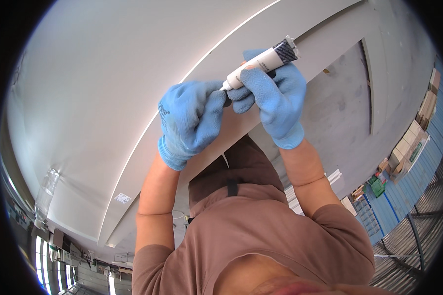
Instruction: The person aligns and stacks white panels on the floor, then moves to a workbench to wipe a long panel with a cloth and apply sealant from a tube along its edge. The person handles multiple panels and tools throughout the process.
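Both my hands wear blue work gloves and meet over the edge of a large white panel. In my right hand [275,96] is a white squeeze tube [255,68] with a dark, crimped end that points up and to the right. The fingers wrap round its body, and a bare fingertip shows beside it. My left hand [192,118] is closed, its thumb and forefinger pinching the tube's narrow white nozzle [225,87]. Those fingers hide the very tip, so I cannot tell whether a cap is on it.
The white panel [98,98] spreads across the left and far side, with a small label [122,197] on its edge. A clear plastic bottle [47,189] is at the left. Stacked boxes [407,142] and a green object [377,186] lie at the right on the grey floor [337,108].
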`<action>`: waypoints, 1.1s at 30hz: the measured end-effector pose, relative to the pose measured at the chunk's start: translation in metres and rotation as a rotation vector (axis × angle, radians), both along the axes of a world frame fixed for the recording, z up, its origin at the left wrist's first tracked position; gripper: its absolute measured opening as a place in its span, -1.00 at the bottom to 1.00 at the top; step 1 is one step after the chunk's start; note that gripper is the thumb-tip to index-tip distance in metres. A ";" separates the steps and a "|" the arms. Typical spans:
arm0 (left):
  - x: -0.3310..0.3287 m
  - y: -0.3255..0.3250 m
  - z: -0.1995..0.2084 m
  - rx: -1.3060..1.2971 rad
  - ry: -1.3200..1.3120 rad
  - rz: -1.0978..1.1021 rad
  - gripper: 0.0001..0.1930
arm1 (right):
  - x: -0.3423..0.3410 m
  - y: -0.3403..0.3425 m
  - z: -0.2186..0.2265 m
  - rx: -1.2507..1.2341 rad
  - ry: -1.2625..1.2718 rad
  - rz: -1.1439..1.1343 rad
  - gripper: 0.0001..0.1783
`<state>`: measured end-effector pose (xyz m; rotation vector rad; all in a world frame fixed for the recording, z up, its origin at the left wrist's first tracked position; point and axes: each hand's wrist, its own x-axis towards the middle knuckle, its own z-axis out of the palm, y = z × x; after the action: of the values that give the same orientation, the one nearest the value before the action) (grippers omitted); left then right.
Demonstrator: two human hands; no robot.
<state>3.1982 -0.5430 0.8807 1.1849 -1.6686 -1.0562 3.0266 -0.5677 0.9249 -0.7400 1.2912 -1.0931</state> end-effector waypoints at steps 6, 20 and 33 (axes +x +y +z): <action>0.000 0.004 0.001 0.071 0.094 -0.005 -0.84 | -0.016 -0.026 0.003 -0.108 -0.043 -0.171 -0.86; 0.005 0.002 0.000 -0.012 0.075 -0.042 -0.84 | 0.008 -0.020 -0.039 -0.152 0.383 0.004 -0.80; 0.005 0.000 -0.002 -0.029 0.082 -0.047 -0.85 | 0.007 -0.023 -0.035 -0.111 0.464 0.117 -0.81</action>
<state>3.2028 -0.5426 0.8789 1.0742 -1.6498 -1.0916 3.0332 -0.5902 0.8899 -1.1878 1.5589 -0.9331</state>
